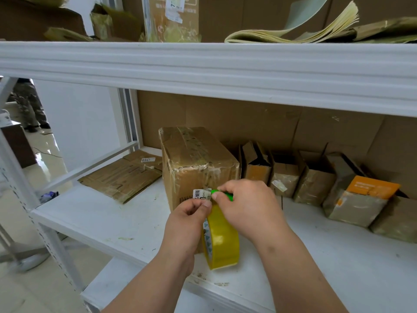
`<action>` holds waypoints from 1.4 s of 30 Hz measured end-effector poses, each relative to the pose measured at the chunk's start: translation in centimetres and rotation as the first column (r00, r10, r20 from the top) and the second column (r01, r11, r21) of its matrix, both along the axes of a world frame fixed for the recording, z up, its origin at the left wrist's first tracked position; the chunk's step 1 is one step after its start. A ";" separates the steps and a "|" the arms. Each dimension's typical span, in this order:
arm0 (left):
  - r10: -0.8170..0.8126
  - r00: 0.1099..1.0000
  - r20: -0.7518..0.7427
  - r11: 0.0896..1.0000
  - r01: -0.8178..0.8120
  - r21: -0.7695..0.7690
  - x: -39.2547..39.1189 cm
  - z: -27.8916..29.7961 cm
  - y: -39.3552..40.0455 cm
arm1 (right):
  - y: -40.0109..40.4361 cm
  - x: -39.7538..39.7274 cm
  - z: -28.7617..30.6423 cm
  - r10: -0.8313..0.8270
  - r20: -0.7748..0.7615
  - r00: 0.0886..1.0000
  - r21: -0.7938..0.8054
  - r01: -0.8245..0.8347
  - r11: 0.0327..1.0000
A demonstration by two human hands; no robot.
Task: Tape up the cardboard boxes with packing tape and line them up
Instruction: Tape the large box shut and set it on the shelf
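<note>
Standing on the white shelf board point(117, 220), the large cardboard box point(196, 163) already carries glossy tape across its top and down its front edge; a white barcode label point(199, 194) sits on its front face. Directly before it, the left hand point(191, 213) pinches the top of a yellow packing tape roll point(222, 238), thumb and forefinger closed on the roll near the label. The right hand point(246, 199) is curled around a small green tool point(225, 194), apparently a cutter, held at the tape just above the roll. Whether a blade is exposed cannot be told.

Assessment: the step in hand appears to be severing the tape from the box. To do it well, keep the strip taut with the left hand, cut close to the box face and away from the left fingertips, then press the loose end flat so it bonds.

To the right, a row of smaller boxes point(316, 181) stands along the back, flaps open. A flattened carton point(123, 175) lies to the left.
</note>
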State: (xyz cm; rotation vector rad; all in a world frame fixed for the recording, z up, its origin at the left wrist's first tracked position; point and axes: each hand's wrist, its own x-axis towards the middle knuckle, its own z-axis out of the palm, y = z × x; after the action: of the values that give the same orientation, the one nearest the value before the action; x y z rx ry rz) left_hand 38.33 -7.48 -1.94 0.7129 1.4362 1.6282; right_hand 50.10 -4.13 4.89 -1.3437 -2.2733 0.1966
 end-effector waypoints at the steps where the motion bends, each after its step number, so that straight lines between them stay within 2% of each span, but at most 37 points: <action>1: 0.004 1.000 -0.001 1.000 -0.004 0.004 0.0 0.0 0.0 | 0.1 -0.2 0.0 -0.004 0.007 1.000 0.012 0.004 1.000; 8: 0.028 1.000 -0.012 1.000 -0.028 -0.003 0.3 -0.1 0.2 | 0.3 -0.3 0.2 -0.008 0.047 0.999 0.041 0.006 0.999; 10: 0.035 0.999 -0.003 0.999 -0.035 -0.012 0.2 0.0 0.4 | 0.5 0.3 0.3 -0.045 0.074 0.996 0.054 0.041 0.998; 13: 0.046 0.996 -0.071 0.995 -0.052 -0.082 0.1 -0.6 0.5 | 1.5 1.9 -0.2 -0.130 0.087 0.988 0.043 0.126 0.991; 16: 0.068 0.997 -0.049 0.990 -0.073 -0.118 0.2 -1.9 0.0 | 3.1 3.9 -1.6 -0.198 0.039 0.980 -0.008 0.198 0.980; 20: 0.061 0.995 -0.075 0.991 -0.069 -0.114 -0.2 -2.4 0.0 | 4.3 5.5 -4.9 -0.269 -0.116 0.956 -0.126 0.254 0.959; 23: 0.051 0.993 -0.110 0.992 -0.063 -0.105 -0.5 -2.4 0.1 | 5.0 5.3 -8.5 -0.282 0.020 0.959 -0.139 0.282 0.949; 27: 0.015 0.948 -0.319 0.998 -0.031 -0.045 -1.2 -1.8 -0.4 | 5.1 4.7 -12.5 -0.242 0.301 0.922 -0.194 0.308 0.931; 28: 0.007 0.913 -0.409 1.000 -0.014 -0.016 -1.5 -1.4 -0.5 | 5.1 4.7 -13.0 -0.235 0.348 0.907 -0.201 0.317 0.927; 30: 0.002 0.784 -0.620 0.999 0.030 0.041 -2.3 -0.4 -0.8 | 5.2 4.5 -13.4 -0.240 0.360 0.902 -0.204 0.327 0.923; 32: 0.031 0.641 -0.767 0.995 0.054 0.086 -3.1 0.7 -1.0 | 5.4 4.0 -12.7 -0.277 0.218 0.936 -0.174 0.317 0.933; 34: 0.134 0.515 -0.847 0.983 0.037 0.178 -4.0 1.5 -1.3 | 5.7 3.0 -10.9 -0.261 -0.157 0.952 -0.093 0.249 0.964; 36: 0.233 0.427 -0.874 0.965 0.010 0.262 -4.9 2.2 -1.3 | 5.7 1.7 -8.2 -0.137 -0.513 0.847 -0.021 0.148 0.989; 37: 0.257 0.412 -0.874 0.959 0.004 0.284 -5.4 2.6 -1.3 | 5.6 1.0 -6.8 -0.073 -0.602 0.795 0.008 0.097 0.995; 39: 0.258 0.404 -0.878 0.954 0.039 0.299 -6.4 3.4 -1.2 | 5.8 -0.1 -4.2 0.029 -0.657 0.753 0.042 -0.002 0.999; 42: 0.198 0.415 -0.888 0.952 0.134 0.275 -7.6 4.1 -0.5 | 6.7 -1.9 -2.1 0.118 -0.578 0.808 0.037 -0.118 0.992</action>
State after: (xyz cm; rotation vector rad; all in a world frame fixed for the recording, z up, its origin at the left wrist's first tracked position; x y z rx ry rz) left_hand 30.76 -7.96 2.16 2.0320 1.9216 1.5241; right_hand 48.19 2.57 2.79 -0.9617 -1.8241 0.5690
